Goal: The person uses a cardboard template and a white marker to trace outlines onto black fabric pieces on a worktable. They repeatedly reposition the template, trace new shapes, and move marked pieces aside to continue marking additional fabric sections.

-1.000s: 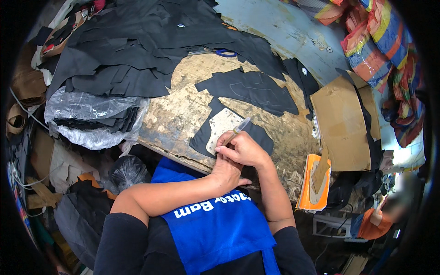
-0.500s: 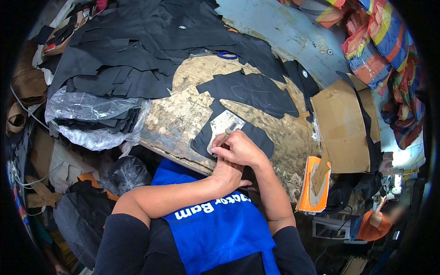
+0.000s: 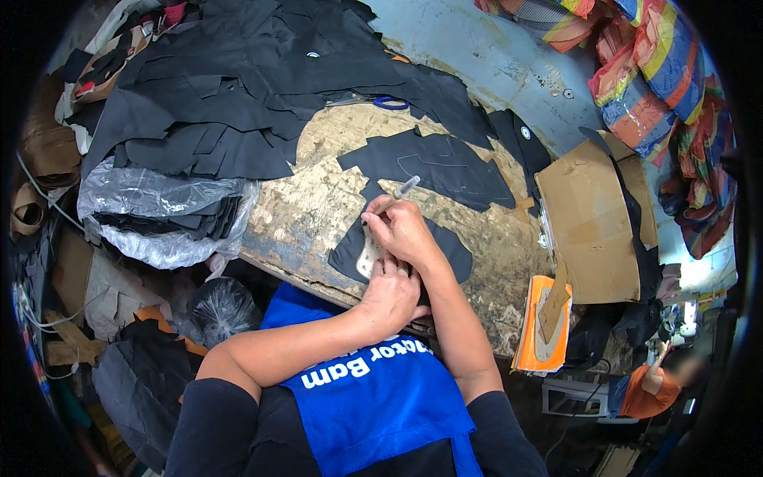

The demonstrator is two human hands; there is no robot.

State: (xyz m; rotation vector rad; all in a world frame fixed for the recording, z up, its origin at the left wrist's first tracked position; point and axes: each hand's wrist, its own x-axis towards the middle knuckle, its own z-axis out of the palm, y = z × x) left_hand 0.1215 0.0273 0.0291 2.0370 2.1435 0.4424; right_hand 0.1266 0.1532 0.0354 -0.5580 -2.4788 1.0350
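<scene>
My right hand [image 3: 404, 232] pinches a pen [image 3: 408, 188] with a pale, clear-looking upper end, tilted up and away. Its writing end is near the left edge of a whitish flat template [image 3: 367, 261]. That template lies on a piece of black sheet material [image 3: 453, 251] on the worn wooden table [image 3: 294, 211]. My left hand [image 3: 391, 296] rests fingers outstretched on the near part of the template, pressing down. My hands partly cover the template. Just beyond lies another black piece [image 3: 461, 163] with thin pale outlines drawn on it.
Blue-handled scissors [image 3: 391, 102] lie at the far side, beside a large pile of black sheets [image 3: 230, 79]. Plastic-wrapped black pieces [image 3: 167, 199] sit at the left. An orange notebook [image 3: 547, 338] and a cardboard box [image 3: 588, 222] are at the right. A person in orange [image 3: 648, 393] is farther right.
My right hand with the pen has moved farther away along the template's left edge. My left hand's fingers now show on the template's near end.
</scene>
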